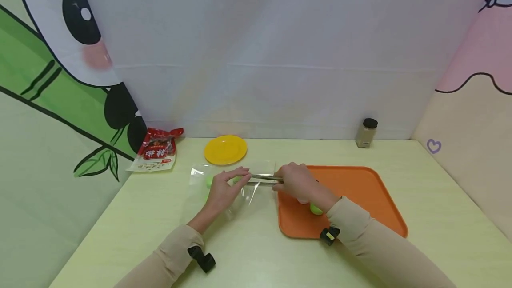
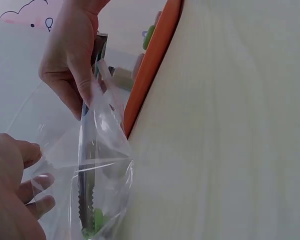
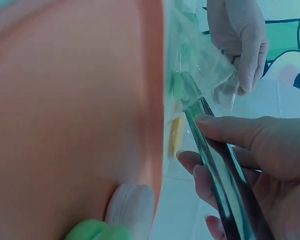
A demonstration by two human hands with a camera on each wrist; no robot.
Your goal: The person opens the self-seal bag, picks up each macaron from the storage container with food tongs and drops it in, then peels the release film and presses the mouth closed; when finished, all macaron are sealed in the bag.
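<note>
My left hand pinches the rim of a clear plastic bag, which lies across the table left of the tray. Metal tongs with serrated edges are gripped in my right hand, over the tray's left edge. Their tips reach inside the bag, beside a small green piece; whether they still pinch it I cannot tell. More green shows through the bag in the head view. On the orange tray sit a green piece and a round pale piece, partly behind my right hand in the head view.
Behind the bag is a yellow plate. A red and white food packet leans at the back left. Near the back right stands a jar with a black lid. A printed cloth hangs along the table's rear edge.
</note>
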